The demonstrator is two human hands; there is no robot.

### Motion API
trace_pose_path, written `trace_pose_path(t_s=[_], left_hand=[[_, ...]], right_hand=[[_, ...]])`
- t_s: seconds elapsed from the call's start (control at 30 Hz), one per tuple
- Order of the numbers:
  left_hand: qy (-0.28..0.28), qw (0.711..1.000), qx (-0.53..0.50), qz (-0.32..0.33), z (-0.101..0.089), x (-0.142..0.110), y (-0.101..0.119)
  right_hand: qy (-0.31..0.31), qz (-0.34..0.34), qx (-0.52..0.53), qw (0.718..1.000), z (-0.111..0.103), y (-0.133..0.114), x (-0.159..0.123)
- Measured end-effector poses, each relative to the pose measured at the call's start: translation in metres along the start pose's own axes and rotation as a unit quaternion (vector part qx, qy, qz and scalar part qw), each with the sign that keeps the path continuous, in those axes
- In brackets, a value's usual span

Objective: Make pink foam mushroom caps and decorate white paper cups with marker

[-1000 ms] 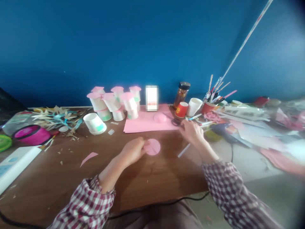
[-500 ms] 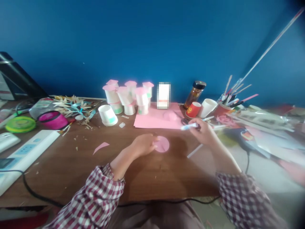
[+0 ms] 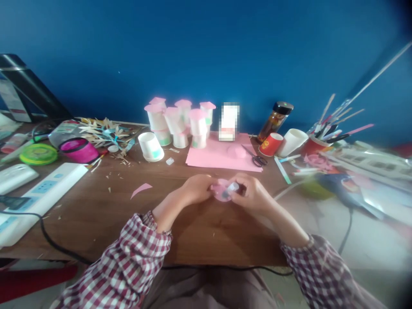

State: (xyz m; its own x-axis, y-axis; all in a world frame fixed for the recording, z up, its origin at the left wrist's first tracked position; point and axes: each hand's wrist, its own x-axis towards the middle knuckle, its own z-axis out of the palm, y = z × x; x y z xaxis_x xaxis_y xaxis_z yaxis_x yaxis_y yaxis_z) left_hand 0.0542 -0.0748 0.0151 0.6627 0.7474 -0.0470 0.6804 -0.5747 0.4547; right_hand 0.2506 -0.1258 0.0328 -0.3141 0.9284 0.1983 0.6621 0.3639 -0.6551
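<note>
My left hand (image 3: 198,189) pinches the left edge of a round pink paper disc (image 3: 220,195) just above the brown table. From the right, my right hand (image 3: 251,192) grips a short white tube (image 3: 232,187) with a darker lower end. The tube leans over the disc, and blur hides whether it touches. Behind my hands lie pink paper sheets (image 3: 212,159) with a rounded pink paper piece (image 3: 237,151) and black scissors (image 3: 258,161) on them. A pink paper scrap (image 3: 141,189) lies left of my left hand.
Stacked white paper cups with pink paper tops (image 3: 198,124) stand at the back, beside a lone white cup (image 3: 150,146). A red cup (image 3: 271,144), a bottle (image 3: 276,120) and a pen holder (image 3: 313,148) are at right. A power strip (image 3: 41,193) lies left.
My right hand has come left and down with the white tube, from beside the pink sheets to over the disc. My left hand keeps its hold on the disc. The view has shifted slightly.
</note>
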Motion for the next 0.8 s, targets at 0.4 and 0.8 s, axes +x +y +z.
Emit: trace_pose_path(t_s=[0.4, 0.8], left_hand=[[-0.008, 1.000, -0.023, -0.015, 0.001, 0.002, -0.001], [0.006, 0.998, -0.052, 0.023, 0.000, -0.002, 0.001]], right_hand=[[-0.019, -0.060, -0.038, 0.997, 0.013, -0.002, 0.002], [-0.094, -0.081, -0.076, 0.989, 0.014, -0.006, -0.005]])
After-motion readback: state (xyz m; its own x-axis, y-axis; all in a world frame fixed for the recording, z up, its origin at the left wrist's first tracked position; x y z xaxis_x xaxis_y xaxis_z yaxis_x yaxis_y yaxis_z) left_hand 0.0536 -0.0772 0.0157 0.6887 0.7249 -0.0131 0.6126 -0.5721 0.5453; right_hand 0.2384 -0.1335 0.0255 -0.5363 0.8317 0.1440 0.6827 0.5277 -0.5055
